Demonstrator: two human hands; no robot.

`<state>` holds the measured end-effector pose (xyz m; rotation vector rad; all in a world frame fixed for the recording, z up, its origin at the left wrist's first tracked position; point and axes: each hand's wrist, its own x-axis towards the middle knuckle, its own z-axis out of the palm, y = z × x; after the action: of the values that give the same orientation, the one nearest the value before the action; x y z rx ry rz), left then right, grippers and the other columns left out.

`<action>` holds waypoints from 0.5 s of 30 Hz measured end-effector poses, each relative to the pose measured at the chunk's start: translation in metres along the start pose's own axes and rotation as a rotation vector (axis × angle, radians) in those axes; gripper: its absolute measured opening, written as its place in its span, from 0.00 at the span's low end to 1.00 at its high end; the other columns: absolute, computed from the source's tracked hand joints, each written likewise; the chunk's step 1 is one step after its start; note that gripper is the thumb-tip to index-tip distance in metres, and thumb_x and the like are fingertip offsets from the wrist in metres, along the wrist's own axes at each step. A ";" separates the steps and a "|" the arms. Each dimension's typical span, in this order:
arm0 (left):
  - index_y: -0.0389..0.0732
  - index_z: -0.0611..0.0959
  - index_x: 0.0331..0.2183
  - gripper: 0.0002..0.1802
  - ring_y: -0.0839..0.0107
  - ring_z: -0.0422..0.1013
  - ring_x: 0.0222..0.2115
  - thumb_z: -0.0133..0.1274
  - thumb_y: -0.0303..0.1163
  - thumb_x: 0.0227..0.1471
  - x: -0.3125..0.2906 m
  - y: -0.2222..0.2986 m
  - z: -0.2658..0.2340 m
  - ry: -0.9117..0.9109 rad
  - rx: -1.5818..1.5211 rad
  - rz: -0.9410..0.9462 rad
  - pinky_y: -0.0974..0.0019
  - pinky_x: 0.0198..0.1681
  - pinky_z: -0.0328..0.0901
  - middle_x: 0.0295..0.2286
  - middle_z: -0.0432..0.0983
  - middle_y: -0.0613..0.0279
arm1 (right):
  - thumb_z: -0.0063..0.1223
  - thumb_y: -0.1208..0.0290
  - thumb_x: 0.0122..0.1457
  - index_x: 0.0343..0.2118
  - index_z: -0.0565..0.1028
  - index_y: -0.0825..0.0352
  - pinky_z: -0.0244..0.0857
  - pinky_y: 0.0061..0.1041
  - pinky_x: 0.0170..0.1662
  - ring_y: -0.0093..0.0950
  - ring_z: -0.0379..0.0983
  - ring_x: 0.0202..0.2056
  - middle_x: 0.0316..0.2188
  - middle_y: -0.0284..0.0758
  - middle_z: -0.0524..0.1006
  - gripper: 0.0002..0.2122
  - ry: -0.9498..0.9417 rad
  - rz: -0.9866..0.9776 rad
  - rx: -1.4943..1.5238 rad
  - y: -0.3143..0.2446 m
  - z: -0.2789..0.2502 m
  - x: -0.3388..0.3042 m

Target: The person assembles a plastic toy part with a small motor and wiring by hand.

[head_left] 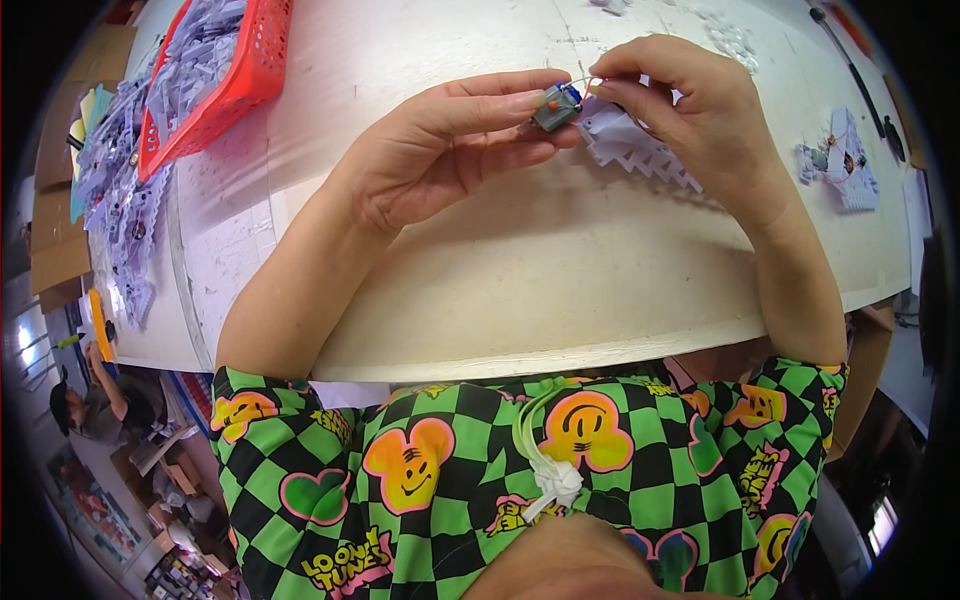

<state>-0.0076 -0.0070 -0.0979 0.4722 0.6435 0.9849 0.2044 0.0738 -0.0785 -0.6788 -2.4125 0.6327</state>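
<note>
Between the thumb and fingers of my left hand [465,140] sits a small grey motor-like part [556,108] with a blue end and an orange spot. Thin red and white wires [587,90] run from its blue end to my right hand [690,105], whose thumb and forefinger pinch them. Both hands are raised above the table, close together. Just beneath my right hand lies a pale lilac plastic piece [630,145] with a toothed edge, partly covered by the fingers.
At the left a red plastic basket [215,115] overflows with grey plastic parts [125,215] that spill onto the white table [480,300]. Grey pieces with wires [845,165] lie at the right. Small clear bits [730,40] are scattered at the back. Another person [95,405] is at far left.
</note>
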 end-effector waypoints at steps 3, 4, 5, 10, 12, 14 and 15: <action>0.27 0.63 0.53 0.24 0.56 0.71 0.45 0.45 0.27 0.57 0.001 -0.001 -0.004 -0.011 -0.049 -0.039 0.70 0.44 0.73 0.45 0.68 0.43 | 0.56 0.79 0.51 0.31 0.76 0.70 0.64 0.18 0.30 0.20 0.70 0.26 0.25 0.32 0.76 0.05 -0.037 0.040 0.020 -0.003 -0.001 0.000; 0.26 0.62 0.53 0.24 0.56 0.70 0.45 0.44 0.27 0.57 0.001 -0.001 -0.007 -0.054 -0.110 -0.071 0.70 0.45 0.73 0.45 0.68 0.43 | 0.56 0.79 0.51 0.31 0.76 0.70 0.64 0.18 0.30 0.20 0.70 0.26 0.25 0.32 0.76 0.05 -0.038 0.039 0.021 -0.003 -0.001 0.000; 0.26 0.62 0.53 0.24 0.56 0.70 0.45 0.44 0.27 0.57 0.001 -0.002 -0.008 -0.053 -0.111 -0.071 0.70 0.45 0.73 0.45 0.68 0.43 | 0.56 0.79 0.52 0.31 0.76 0.70 0.64 0.17 0.30 0.20 0.70 0.26 0.25 0.32 0.76 0.04 -0.045 0.032 0.014 -0.003 -0.001 -0.001; 0.26 0.63 0.53 0.25 0.58 0.71 0.44 0.45 0.27 0.56 0.003 -0.004 -0.005 -0.088 -0.067 -0.056 0.72 0.44 0.73 0.45 0.68 0.43 | 0.56 0.79 0.52 0.32 0.76 0.70 0.64 0.17 0.30 0.20 0.70 0.25 0.26 0.32 0.76 0.05 -0.020 -0.008 0.020 0.000 -0.002 -0.003; 0.27 0.63 0.53 0.25 0.59 0.71 0.43 0.46 0.26 0.56 0.006 -0.004 -0.004 -0.075 -0.022 -0.057 0.72 0.44 0.73 0.44 0.69 0.45 | 0.56 0.79 0.52 0.32 0.76 0.70 0.64 0.17 0.30 0.20 0.70 0.27 0.26 0.32 0.76 0.05 -0.034 0.008 0.032 0.002 -0.004 -0.004; 0.27 0.64 0.53 0.25 0.61 0.72 0.43 0.47 0.25 0.55 0.010 -0.005 -0.003 -0.061 0.022 -0.056 0.73 0.44 0.72 0.44 0.69 0.46 | 0.56 0.80 0.52 0.32 0.76 0.70 0.63 0.17 0.30 0.19 0.69 0.27 0.27 0.32 0.76 0.05 -0.012 -0.019 0.037 0.006 -0.006 -0.005; 0.27 0.65 0.53 0.25 0.63 0.72 0.41 0.48 0.24 0.54 0.009 -0.003 -0.002 -0.040 0.027 -0.041 0.72 0.45 0.72 0.43 0.70 0.47 | 0.55 0.80 0.52 0.32 0.76 0.70 0.62 0.16 0.30 0.19 0.69 0.28 0.27 0.32 0.76 0.05 0.013 -0.057 0.047 0.005 -0.006 -0.003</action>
<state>-0.0036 -0.0009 -0.1042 0.4999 0.6291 0.9266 0.2123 0.0778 -0.0782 -0.5904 -2.3885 0.6578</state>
